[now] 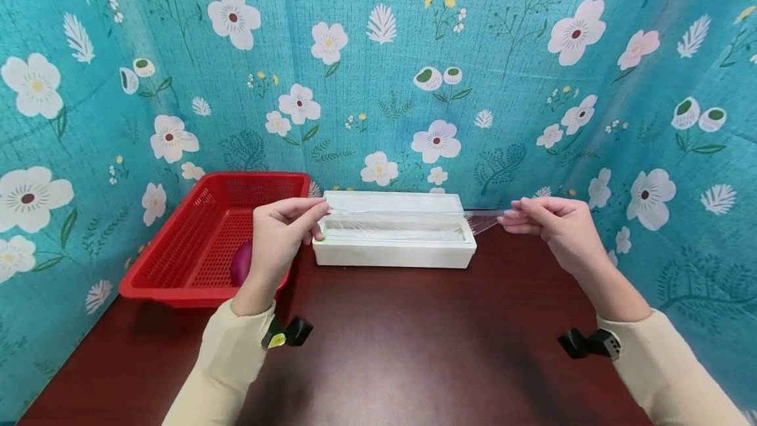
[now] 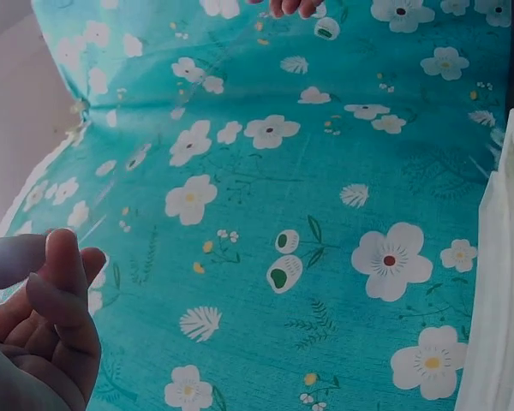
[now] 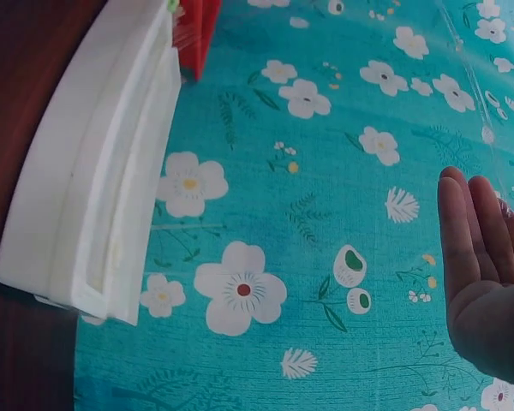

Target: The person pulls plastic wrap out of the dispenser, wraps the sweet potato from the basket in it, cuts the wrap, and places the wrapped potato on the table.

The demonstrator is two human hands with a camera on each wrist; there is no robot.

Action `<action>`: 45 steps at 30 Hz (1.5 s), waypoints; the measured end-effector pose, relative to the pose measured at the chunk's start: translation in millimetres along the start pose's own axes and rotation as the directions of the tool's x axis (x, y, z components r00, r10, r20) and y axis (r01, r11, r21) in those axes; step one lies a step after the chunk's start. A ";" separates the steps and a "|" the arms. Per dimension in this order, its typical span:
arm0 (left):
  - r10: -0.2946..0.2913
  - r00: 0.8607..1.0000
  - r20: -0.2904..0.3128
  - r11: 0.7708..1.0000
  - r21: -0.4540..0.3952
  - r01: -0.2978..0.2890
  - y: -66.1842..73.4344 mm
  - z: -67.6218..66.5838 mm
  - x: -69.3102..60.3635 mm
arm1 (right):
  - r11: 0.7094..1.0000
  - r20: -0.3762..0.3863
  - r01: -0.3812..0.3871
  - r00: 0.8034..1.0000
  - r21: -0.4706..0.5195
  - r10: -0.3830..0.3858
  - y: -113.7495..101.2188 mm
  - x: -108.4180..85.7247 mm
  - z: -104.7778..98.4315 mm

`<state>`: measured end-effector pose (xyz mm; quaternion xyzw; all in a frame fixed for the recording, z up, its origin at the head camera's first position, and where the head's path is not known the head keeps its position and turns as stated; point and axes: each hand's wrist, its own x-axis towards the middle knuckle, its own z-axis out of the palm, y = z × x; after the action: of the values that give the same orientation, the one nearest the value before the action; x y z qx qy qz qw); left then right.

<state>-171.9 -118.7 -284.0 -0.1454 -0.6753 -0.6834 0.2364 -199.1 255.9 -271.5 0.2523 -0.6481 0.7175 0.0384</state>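
A sheet of clear plastic wrap [image 1: 486, 217] stretches between both hands, above a long white wrap dispenser box [image 1: 393, 256] whose lid stands raised at the back. At the box's left end, my left hand [image 1: 282, 234] pinches one edge of the film between thumb and fingers. To the right of the box, my right hand [image 1: 558, 223] pinches the other edge. In the left wrist view the left hand [image 2: 56, 317] has its fingertips together on the thin film. The right hand [image 3: 488, 265] shows extended fingers in the right wrist view; its thumb contact is partly out of frame.
A red plastic basket [image 1: 171, 294] stands at the left with a round purple thing [image 1: 241, 263] in it, partly hidden by the left arm. A dark reddish-brown table [image 1: 402, 347] lies underneath. Blue flowered cloth [image 1: 378, 84] hangs behind and at the sides.
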 end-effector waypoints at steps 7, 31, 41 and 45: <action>0.002 1.000 0.017 1.000 0.018 -0.002 -1.8 -2.6 -19.9 | 0.987 -0.084 -0.122 0.990 -0.102 0.114 -0.7 -22.0 5.2; -0.178 0.977 0.117 0.981 0.093 0.167 -11.7 -19.6 -86.1 | 0.962 0.058 -0.162 0.982 -0.219 0.179 23.1 -75.8 11.1; -0.217 0.957 0.191 0.971 0.143 0.192 -25.8 -26.3 -109.2 | 0.960 0.224 -0.206 0.943 -0.189 0.246 39.5 -97.8 13.7; -0.198 0.949 0.245 0.974 0.158 0.162 -33.5 -32.2 -115.5 | 0.942 0.264 -0.254 0.914 -0.219 0.308 49.7 -106.0 18.0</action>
<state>-87.7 -136.8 -373.9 -0.1546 -0.7558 -0.6296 0.0919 -120.3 259.9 -359.9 0.2557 -0.7381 0.6085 -0.1400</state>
